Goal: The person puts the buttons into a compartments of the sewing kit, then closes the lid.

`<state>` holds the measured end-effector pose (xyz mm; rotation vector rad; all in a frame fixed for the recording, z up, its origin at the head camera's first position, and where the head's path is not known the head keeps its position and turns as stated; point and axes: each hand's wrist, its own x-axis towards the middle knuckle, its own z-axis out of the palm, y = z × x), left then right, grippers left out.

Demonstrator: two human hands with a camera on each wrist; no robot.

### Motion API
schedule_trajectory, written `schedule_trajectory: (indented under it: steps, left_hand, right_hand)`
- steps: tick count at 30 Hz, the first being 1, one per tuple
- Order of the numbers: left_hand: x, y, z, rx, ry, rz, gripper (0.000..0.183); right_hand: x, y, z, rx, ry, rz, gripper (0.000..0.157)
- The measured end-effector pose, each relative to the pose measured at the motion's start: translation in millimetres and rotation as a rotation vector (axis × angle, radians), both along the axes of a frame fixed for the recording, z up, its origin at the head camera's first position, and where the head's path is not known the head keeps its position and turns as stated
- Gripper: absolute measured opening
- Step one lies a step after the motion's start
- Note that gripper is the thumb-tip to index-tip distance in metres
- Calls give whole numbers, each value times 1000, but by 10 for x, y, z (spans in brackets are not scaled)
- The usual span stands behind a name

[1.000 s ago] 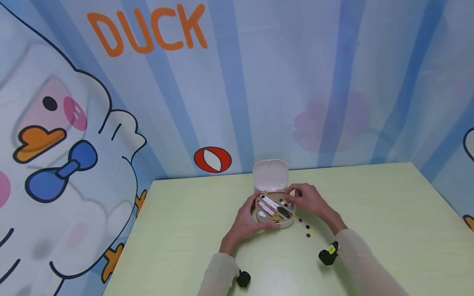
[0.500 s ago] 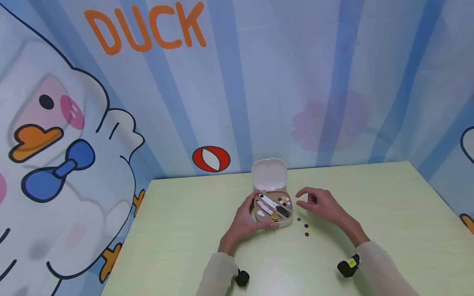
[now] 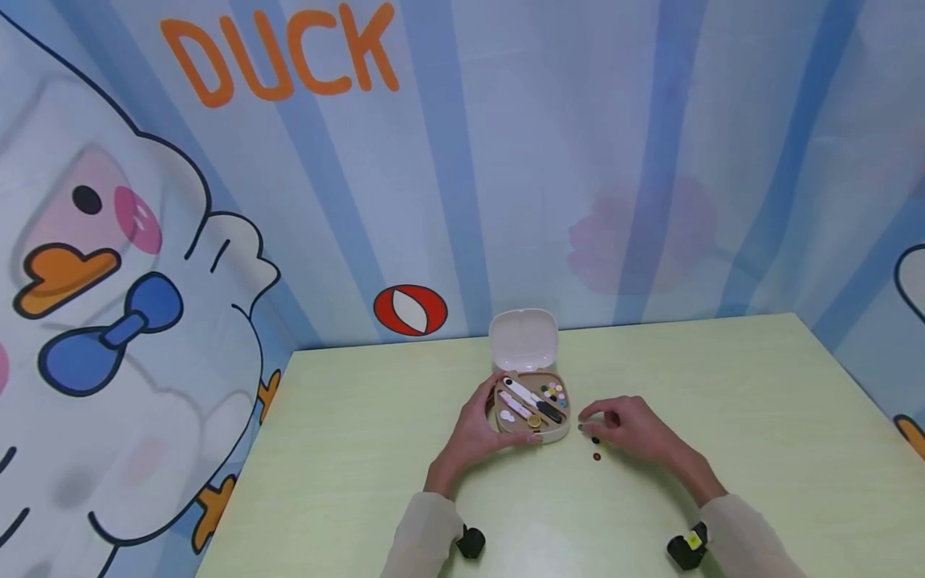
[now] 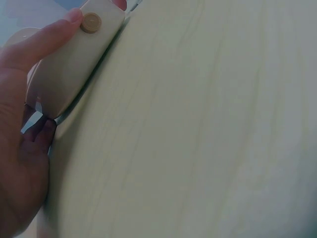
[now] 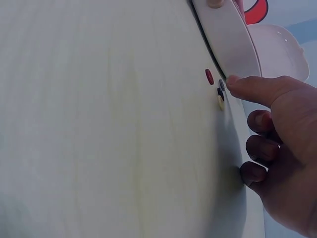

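Note:
My left hand [image 3: 477,424] grips a small sewing kit case [image 3: 552,433], thumb at its front by the round tan clasp [image 4: 90,23] and fingers along its left side. Its pale lid [image 3: 523,341] stands up at the back. Inside lie a white-and-black tool [image 3: 535,399], a pink patterned stick [image 3: 515,406], a round gold piece [image 3: 534,421] and several coloured buttons [image 3: 554,392]. My right hand [image 3: 632,429] is low over the table right of the case, thumb and index finger apart, thumb tip right at a grey button [image 5: 221,85]. Its other fingers are curled.
Beside the grey button lie a dark button [image 5: 220,94], a yellowish button [image 5: 221,103] and a red button [image 3: 596,457] on the pale table [image 3: 723,417]. A blue striped backdrop [image 3: 520,160] with a duck print rises behind the table.
My right hand has left the case's button compartment, moved right, then come down and toward me to the loose buttons. My left hand keeps its hold on the case.

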<state>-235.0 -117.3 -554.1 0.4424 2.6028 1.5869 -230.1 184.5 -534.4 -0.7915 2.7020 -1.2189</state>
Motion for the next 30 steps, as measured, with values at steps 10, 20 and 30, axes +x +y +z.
schedule_trajectory:
  steps: [10,20,30]
  left_hand:
    - [2,1,5,-11,-4,7,115]
    - [-7,-4,9,-2,2,-8,115]
    - [10,-4,29,3,-4,-5,114]
  right_hand:
    - [11,-63,12,58,33,-3,11]
    - [-45,-99,36,71,-8,10,5]
    - [-176,-105,137,73,4,-50,5]
